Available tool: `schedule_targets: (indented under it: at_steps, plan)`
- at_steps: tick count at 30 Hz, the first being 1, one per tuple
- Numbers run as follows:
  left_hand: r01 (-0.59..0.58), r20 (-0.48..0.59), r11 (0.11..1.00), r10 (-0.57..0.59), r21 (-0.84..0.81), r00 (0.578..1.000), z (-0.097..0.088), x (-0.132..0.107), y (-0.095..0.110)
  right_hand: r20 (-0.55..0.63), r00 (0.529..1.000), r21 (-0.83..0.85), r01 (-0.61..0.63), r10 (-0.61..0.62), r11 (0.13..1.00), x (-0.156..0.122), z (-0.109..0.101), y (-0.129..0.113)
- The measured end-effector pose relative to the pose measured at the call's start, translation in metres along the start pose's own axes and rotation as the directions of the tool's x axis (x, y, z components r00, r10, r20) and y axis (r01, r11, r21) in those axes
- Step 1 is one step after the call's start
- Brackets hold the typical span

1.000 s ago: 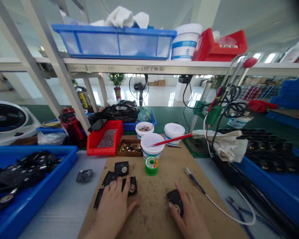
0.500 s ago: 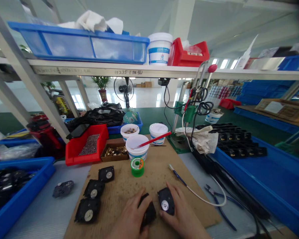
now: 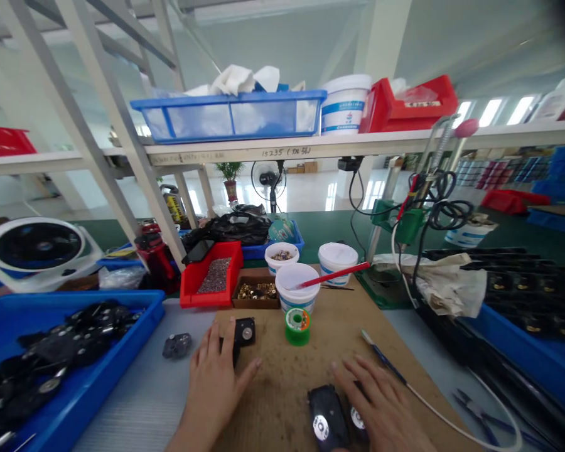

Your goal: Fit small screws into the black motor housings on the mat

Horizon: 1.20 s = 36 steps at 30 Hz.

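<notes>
My left hand lies flat, fingers spread, over black parts on the brown work board; one black part with a silver hub shows just past its fingertips. My right hand rests with fingers stretched over two black parts at the board's near edge; one of them shows a white round hub beside my thumb. A green solder spool stands between the hands, farther back. A loose grey-black part lies on the grey mat left of the board.
A blue tray of black parts sits at left, another blue tray at right. White tubs, a red bin and a box of brass pieces stand behind. A soldering iron with white cord lies to the right.
The left hand left the part it had set beside the right hand's part and reached back up-left over the group of black parts. The camera tilted up and left.
</notes>
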<state>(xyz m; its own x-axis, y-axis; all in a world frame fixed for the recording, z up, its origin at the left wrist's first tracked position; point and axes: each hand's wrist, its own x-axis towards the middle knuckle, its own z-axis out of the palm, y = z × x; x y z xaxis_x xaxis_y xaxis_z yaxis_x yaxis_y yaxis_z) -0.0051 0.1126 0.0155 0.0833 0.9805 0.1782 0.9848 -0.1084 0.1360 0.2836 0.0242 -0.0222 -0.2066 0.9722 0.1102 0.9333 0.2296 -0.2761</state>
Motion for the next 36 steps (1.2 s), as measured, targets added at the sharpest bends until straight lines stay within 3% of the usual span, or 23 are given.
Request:
schedule_targets:
  at_steps: [2,6,10,14,17,20,25,28,30,36]
  plan:
    - [0.035,0.023,0.999,-0.035,0.024,0.999,0.000,0.016,-0.008,0.156,0.987,-0.004,0.044,-0.043,0.999,0.016,-0.006,-0.018]
    - [-0.003,0.120,0.999,-0.002,0.039,0.993,0.009,0.036,-0.007,0.322,0.943,-0.050,-0.072,0.084,0.996,0.032,-0.014,-0.041]
    - [-0.076,0.164,0.997,0.071,0.024,0.984,0.009,0.043,-0.007,0.326,0.939,-0.043,-0.102,0.110,0.994,0.028,-0.016,-0.044]
    - [-0.220,0.212,0.973,0.229,-0.064,0.950,0.004,0.043,-0.004,0.273,0.957,-0.004,-0.096,0.094,0.995,0.022,-0.011,-0.039]
    - [-0.360,0.256,0.919,0.391,-0.161,0.884,-0.001,0.036,0.004,0.156,0.986,0.073,-0.073,0.061,0.995,0.018,-0.006,-0.033]
    - [-0.487,0.283,0.834,0.548,-0.260,0.787,-0.007,0.022,0.014,0.080,0.995,0.092,-0.063,0.056,0.994,0.015,-0.005,-0.026]
    - [-0.598,0.318,0.692,0.719,-0.404,0.618,-0.014,0.000,0.030,0.117,0.993,0.095,-0.018,0.007,0.995,0.016,-0.008,-0.021]
    - [-0.621,0.321,0.639,0.767,-0.454,0.555,-0.011,-0.005,0.038,0.146,0.989,0.089,-0.008,-0.005,0.996,0.018,-0.009,-0.018]
    - [-0.621,0.323,0.632,0.773,-0.464,0.545,-0.008,-0.005,0.042,0.167,0.986,0.081,0.000,-0.013,0.997,0.018,-0.011,-0.015]
    - [-0.586,0.335,0.665,0.744,-0.464,0.578,-0.003,-0.010,0.050,0.198,0.980,0.073,0.016,-0.030,0.997,0.018,-0.015,-0.009]
